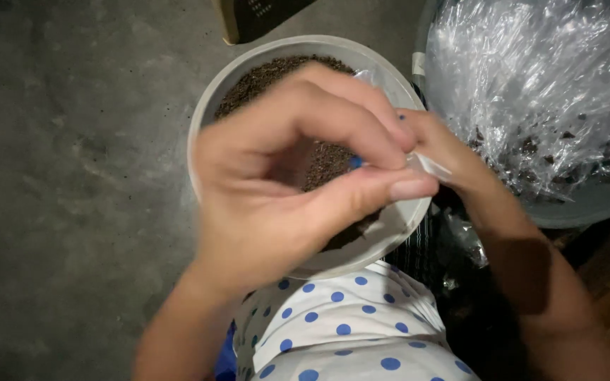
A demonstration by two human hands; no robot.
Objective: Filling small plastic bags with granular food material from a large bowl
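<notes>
My left hand (284, 176) hovers over a round pale plastic tub (210, 99) filled with dark brown granules (259, 77). Its thumb and fingers pinch a small clear plastic bag (432, 166) at the tub's right rim. My right hand (446, 152) comes in from the right and grips the same small bag from the other side; most of this hand is hidden behind the left fingers. A tiny blue bit (355, 162) shows between the fingers. The picture is blurred around the hands.
A grey basin (587, 204) lined with crumpled clear plastic (531, 77) and a few dark crumbs sits at the right. A dark box corner (248, 17) lies beyond the tub. White cloth with blue dots (340, 324) covers my lap. Grey concrete floor (72, 176) spreads left.
</notes>
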